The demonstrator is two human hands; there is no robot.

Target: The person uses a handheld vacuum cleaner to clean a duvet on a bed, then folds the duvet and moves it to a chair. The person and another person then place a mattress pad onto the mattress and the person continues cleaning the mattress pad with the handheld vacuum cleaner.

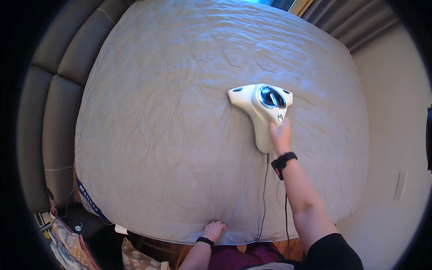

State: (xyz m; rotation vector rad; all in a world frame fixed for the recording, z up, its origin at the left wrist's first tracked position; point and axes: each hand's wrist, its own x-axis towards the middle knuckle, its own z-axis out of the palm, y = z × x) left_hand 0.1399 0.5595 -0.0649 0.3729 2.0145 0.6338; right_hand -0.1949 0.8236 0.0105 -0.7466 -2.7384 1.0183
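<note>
My right hand grips the handle of a white handheld mattress vacuum. The vacuum's wide head lies on the quilted grey mattress, right of its middle. A round, dark transparent cover and a small button show on its top. From the handle's end a thin power cord runs down over the mattress's near edge. My left hand presses on the mattress near that edge, fingers curled. Creases spread from it, and whether it pinches the fabric is not visible.
A padded dark headboard borders the mattress on the left. On the right stands a pale wall with a grey curtain at the far corner. Patterned fabric and a dark nightstand are at the lower left.
</note>
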